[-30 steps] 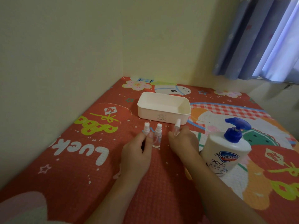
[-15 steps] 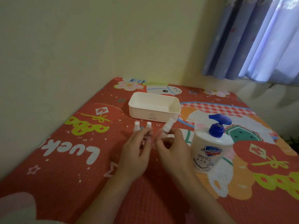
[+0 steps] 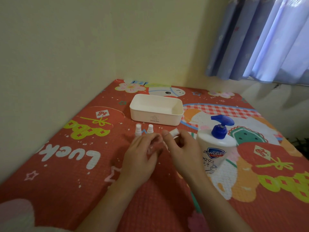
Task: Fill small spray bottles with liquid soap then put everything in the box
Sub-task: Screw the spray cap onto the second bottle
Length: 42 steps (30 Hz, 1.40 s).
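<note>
Overall progress: early stage; judged from the present layout, no bottle shows soap inside and nothing has gone into the box.
Mat (image 3: 70, 164): red patterned surface carrying every item; it lies against a wall corner with a curtain (image 3: 267, 39) at the far right.
Soap dispenser (image 3: 215, 148): large white pump bottle with a blue pump head, upright at the right, just beside the right wrist. Pump not under either hand; no dispensing under way.
Box (image 3: 156, 109): white open tray at the far middle of the mat. What shows of its interior is bare. Packing step not yet started.
Left hand (image 3: 142, 153): fingers curled round the clear body of the held spray bottle (image 3: 154, 146), near the middle of the mat in front of the box. The body is blurred and partly hidden; its fill level cannot be told.
Right hand (image 3: 182, 148): fingers pinched on the white cap (image 3: 174, 132) at the top of that bottle. Judged to be uncapping it for filling; whether the cap is free of the neck cannot be told.
Standing spray bottles: left bottle (image 3: 138, 130) and second bottle (image 3: 150, 129) upright between the hands and the box, caps on, untouched.
Outstanding: open, fill and recap three bottles, then box all items with the dispenser.
</note>
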### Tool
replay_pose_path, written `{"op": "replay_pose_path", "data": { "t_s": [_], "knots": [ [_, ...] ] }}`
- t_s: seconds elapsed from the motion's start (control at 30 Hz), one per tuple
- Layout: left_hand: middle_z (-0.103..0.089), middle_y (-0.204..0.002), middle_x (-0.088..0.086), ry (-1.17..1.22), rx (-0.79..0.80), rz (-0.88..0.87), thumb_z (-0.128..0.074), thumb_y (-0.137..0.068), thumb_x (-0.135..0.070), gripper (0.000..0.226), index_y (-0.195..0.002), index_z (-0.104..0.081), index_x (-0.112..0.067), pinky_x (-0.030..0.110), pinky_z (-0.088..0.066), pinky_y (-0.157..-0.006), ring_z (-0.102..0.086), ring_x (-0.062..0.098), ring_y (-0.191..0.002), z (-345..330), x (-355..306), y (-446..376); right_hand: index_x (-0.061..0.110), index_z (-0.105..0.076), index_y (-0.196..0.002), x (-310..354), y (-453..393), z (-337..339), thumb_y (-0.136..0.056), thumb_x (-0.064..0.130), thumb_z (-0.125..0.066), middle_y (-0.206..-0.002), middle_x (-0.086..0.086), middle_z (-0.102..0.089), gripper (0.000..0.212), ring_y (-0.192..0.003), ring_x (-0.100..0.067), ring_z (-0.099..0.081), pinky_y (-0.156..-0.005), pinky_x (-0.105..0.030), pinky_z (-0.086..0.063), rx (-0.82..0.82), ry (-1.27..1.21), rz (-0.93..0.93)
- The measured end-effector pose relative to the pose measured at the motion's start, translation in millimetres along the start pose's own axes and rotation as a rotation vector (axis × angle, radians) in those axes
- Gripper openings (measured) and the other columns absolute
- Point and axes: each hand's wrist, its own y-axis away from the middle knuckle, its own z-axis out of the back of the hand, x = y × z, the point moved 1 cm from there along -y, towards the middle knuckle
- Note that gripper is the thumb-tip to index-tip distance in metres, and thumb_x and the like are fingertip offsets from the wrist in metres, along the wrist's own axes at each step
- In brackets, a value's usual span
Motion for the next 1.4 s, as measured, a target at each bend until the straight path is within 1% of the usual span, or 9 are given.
{"op": "replay_pose_path", "data": {
  "t_s": [0.4,0.6,0.7,0.8,0.93,1.1,1.2,1.3,1.4],
  "knots": [
    [-0.062,-0.114,-0.021,0.025,0.082,-0.025,-0.064,-0.092,-0.030,0.032,-0.124,-0.063,-0.024,0.016,-0.046,-0.089,-0.060,0.000,-0.106,12.6,1.5,-1.7,0.030,-0.061,-0.093,5.2,-10.2,22.2,-0.089,0.036,-0.060,-0.082,0.012,-0.067,0.007,-0.075,-0.006,-0.063,-0.067,-0.031,-0.057,0.327,0.129,0.181],
    [-0.057,-0.115,-0.021,-0.052,0.034,-0.054,-0.063,-0.086,-0.013,0.039,-0.124,-0.063,-0.020,0.022,-0.046,-0.093,-0.057,0.007,-0.110,10.3,5.5,-1.1,0.046,-0.044,-0.127,12.0,-7.7,24.6,-0.085,0.047,-0.059,-0.093,0.014,-0.064,0.044,-0.080,-0.005,-0.066,-0.069,-0.027,-0.057,0.369,0.109,0.085],
    [-0.060,-0.118,-0.016,-0.077,0.043,-0.083,-0.063,-0.086,-0.009,0.038,-0.124,-0.062,-0.017,0.024,-0.046,-0.096,-0.056,0.008,-0.113,8.8,5.4,-0.3,0.036,-0.062,-0.102,12.5,-12.4,14.2,-0.078,0.075,-0.040,-0.075,0.007,-0.069,0.051,-0.069,-0.010,-0.067,-0.068,-0.037,-0.058,0.202,0.244,0.012],
    [-0.062,-0.122,-0.012,-0.080,0.043,-0.091,-0.064,-0.088,-0.013,0.036,-0.124,-0.062,-0.019,0.022,-0.043,-0.098,-0.055,0.008,-0.116,9.3,5.1,0.0,0.026,-0.063,-0.071,12.2,-15.2,10.1,-0.086,0.063,-0.045,-0.059,0.005,-0.065,0.044,-0.058,-0.007,-0.061,-0.059,-0.032,-0.052,0.136,0.348,0.080],
    [-0.064,-0.122,-0.011,-0.080,0.033,-0.075,-0.065,-0.089,-0.014,0.035,-0.124,-0.063,-0.019,0.029,-0.047,-0.097,-0.056,0.011,-0.116,9.6,8.5,0.3,0.033,-0.060,-0.092,10.8,-11.3,12.9,-0.088,0.034,-0.061,-0.074,0.014,-0.063,0.004,-0.065,0.001,-0.058,-0.056,-0.016,-0.042,0.230,0.253,0.137],
    [-0.064,-0.122,-0.009,-0.106,0.028,-0.055,-0.061,-0.087,-0.011,0.038,-0.124,-0.062,-0.019,0.033,-0.049,-0.095,-0.057,0.014,-0.116,8.3,12.9,1.1,0.041,-0.047,-0.126,14.1,-10.3,9.4,-0.084,0.037,-0.066,-0.107,0.017,-0.059,0.047,-0.092,-0.001,-0.062,-0.078,-0.021,-0.054,0.305,0.096,0.061],
    [-0.064,-0.122,-0.007,-0.116,0.032,-0.072,-0.058,-0.088,-0.015,0.037,-0.125,-0.061,-0.017,0.034,-0.049,-0.096,-0.057,0.016,-0.116,8.1,11.9,1.2,0.035,-0.059,-0.109,14.5,-16.4,6.4,-0.078,0.068,-0.052,-0.082,0.008,-0.069,0.046,-0.077,-0.012,-0.068,-0.073,-0.040,-0.059,0.174,0.138,-0.063],
    [-0.063,-0.122,-0.009,-0.116,0.025,-0.068,-0.059,-0.090,-0.020,0.034,-0.124,-0.061,-0.019,0.030,-0.047,-0.097,-0.056,0.013,-0.116,10.3,10.4,1.1,0.023,-0.067,-0.073,14.4,-18.6,5.7,-0.086,0.057,-0.051,-0.062,0.002,-0.070,0.040,-0.060,-0.015,-0.068,-0.066,-0.044,-0.059,0.186,0.231,-0.064],
    [-0.062,-0.123,-0.011,-0.111,0.040,-0.055,-0.060,-0.089,-0.019,0.036,-0.125,-0.060,-0.022,0.029,-0.047,-0.098,-0.055,0.011,-0.118,11.6,10.4,1.4,0.028,-0.064,-0.076,15.8,-16.1,9.2,-0.087,0.046,-0.057,-0.064,0.006,-0.068,0.022,-0.062,-0.010,-0.065,-0.065,-0.038,-0.058,0.208,0.277,0.014]
  ]
}}
